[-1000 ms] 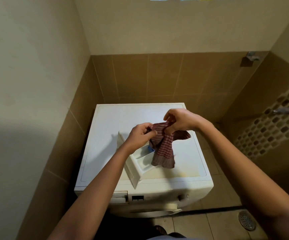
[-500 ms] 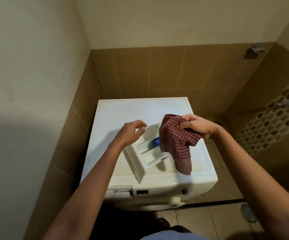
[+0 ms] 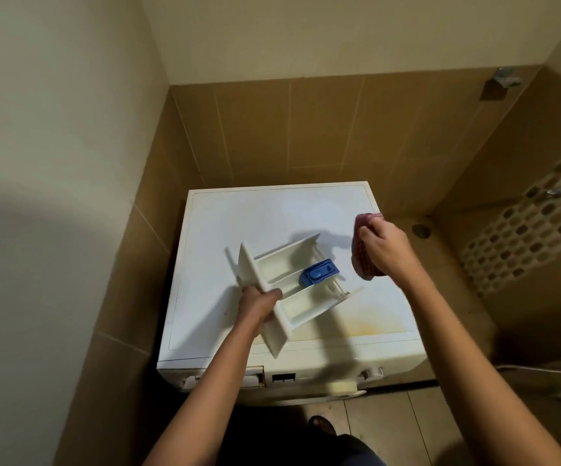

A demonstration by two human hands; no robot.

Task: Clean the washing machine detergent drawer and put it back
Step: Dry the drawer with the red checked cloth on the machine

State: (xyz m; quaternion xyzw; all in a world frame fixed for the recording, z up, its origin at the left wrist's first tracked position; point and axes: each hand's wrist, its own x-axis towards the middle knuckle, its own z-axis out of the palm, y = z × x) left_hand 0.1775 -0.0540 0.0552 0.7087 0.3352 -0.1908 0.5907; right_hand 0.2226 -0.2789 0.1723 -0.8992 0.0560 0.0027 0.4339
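The white detergent drawer (image 3: 292, 290) lies out of its slot over the top of the white washing machine (image 3: 272, 216), its front panel toward me and a blue insert (image 3: 319, 272) in its middle compartment. My left hand (image 3: 258, 302) grips the drawer by its front panel. My right hand (image 3: 385, 250) holds a bunched red checked cloth (image 3: 361, 260) to the right of the drawer, over the machine's right edge and apart from the drawer. The empty drawer slot (image 3: 253, 378) shows on the machine's front, upper left.
The machine stands in a tiled corner, with a wall close on its left and behind it. Taps (image 3: 506, 80) stick out of the right-hand wall. A floor drain (image 3: 421, 230) lies behind the machine on the right. My foot (image 3: 321, 425) is just in front of the machine.
My left hand has dropped from the drawer's far side and taken hold of its front panel. My right hand has carried the cloth away to the right and bunched it up.
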